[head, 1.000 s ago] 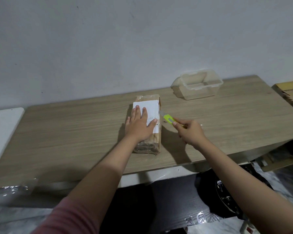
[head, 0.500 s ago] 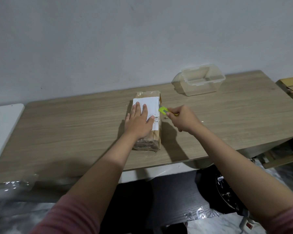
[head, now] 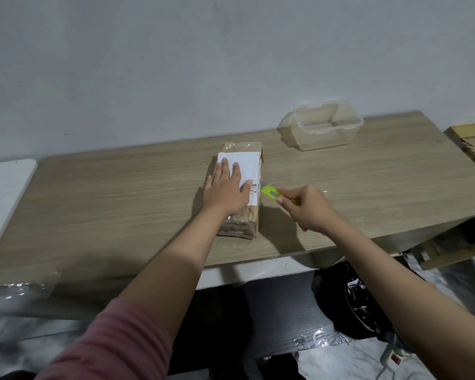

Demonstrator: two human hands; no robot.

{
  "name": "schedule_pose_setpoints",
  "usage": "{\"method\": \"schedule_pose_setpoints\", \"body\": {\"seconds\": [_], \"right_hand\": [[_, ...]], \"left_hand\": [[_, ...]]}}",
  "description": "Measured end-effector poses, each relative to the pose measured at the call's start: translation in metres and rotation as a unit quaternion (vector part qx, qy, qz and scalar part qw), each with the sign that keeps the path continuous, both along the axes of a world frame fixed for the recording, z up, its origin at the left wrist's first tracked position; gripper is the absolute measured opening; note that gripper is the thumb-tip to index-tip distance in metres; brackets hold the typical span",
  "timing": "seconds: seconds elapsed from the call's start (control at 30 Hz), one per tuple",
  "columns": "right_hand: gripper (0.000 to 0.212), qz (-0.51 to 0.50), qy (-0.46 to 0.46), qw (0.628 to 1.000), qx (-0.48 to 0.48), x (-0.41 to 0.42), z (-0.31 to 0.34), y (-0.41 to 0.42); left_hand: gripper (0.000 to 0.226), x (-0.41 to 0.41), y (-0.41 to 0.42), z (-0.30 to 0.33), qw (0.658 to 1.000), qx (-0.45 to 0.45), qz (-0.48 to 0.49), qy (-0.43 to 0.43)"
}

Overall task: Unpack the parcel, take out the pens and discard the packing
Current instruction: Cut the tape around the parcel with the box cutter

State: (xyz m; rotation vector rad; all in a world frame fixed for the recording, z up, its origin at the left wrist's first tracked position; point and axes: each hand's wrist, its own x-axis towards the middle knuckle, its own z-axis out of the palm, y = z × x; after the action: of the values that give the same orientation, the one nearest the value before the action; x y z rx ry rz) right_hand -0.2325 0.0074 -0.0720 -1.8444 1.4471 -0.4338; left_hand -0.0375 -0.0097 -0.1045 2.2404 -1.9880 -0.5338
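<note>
Right hand (head: pixel 310 208) closed round a green cutter (head: pixel 272 193), blade tip at the right edge of the parcel (head: pixel 254 215), about midway along it. Left hand (head: pixel 228 192) flat and open on top, fingers spread over the white label (head: pixel 247 160), pinning the parcel to the table (head: pixel 121 201).

Half a second ago the blade sat farther up that edge, near the label's top corner; now drawn back toward the body. Probably a slit running down the taped side, though no cut line can be made out. Parcel itself unmoved, lengthwise at mid-table.

So: early in the job. Wrapping not yet open, pens unseen inside. Clear tub (head: pixel 324 127) well apart at the back right, empty. Thumb close beside the blade, worth watching.
</note>
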Motion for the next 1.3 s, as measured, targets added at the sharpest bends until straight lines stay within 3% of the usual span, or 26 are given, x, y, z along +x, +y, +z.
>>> {"method": "schedule_pose_setpoints", "body": {"seconds": [0.3,0.53,0.97,1.3], "right_hand": [[0.031,-0.040,-0.102,0.992,0.061,-0.009,-0.011,0.031],[0.030,-0.090,-0.232,0.961,0.118,-0.007,-0.021,0.048],[0.030,-0.085,-0.255,0.955,0.127,-0.013,-0.019,0.068],[0.027,-0.106,-0.186,0.973,0.089,-0.007,-0.029,0.071]], "left_hand": [[0.064,0.001,-0.002,-0.002,1.000,-0.004,-0.004,-0.001],[0.064,0.004,-0.003,-0.001,1.000,-0.001,-0.009,0.015],[0.066,0.002,0.002,0.002,1.000,0.002,-0.024,0.015],[0.066,0.004,0.002,0.001,0.999,0.000,-0.030,0.017]]}}
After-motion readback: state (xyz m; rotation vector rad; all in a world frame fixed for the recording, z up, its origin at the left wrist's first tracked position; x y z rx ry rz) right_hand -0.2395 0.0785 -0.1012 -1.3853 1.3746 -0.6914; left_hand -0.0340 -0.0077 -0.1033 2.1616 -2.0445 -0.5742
